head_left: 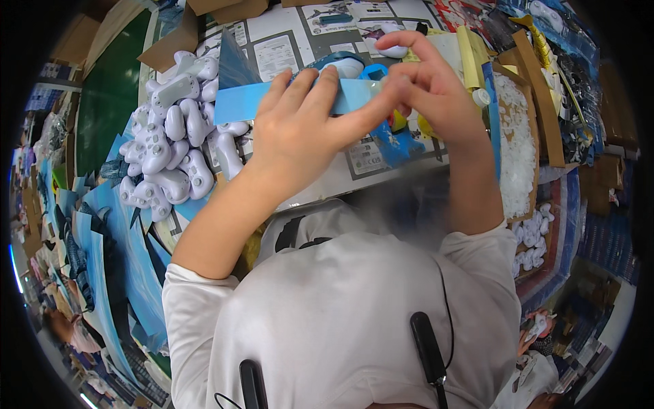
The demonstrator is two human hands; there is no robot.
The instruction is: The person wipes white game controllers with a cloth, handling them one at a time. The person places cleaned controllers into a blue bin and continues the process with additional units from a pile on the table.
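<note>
While clamped in the left grip (296, 116), the blue carton (237, 104) is aligned left-to-right toward the right grip (439, 88), whose closure cannot be told.

A table (323, 176) with a grey and white printed top spans the twelve o'clock side, with brown cartons (228, 8) along its far edge toward eleven, and a flat green surface (112, 102) lies at ten o'clock. A thin bright light (15, 269) glows at the rim just below nine o'clock, and a second strip (87, 401) shines between seven and eight, where the crowded room blurs into small shapes. Around three o'clock sit more boxes (603, 184), then dark blue stacks (616, 235), with a pale panel (616, 313) toward four.
</note>
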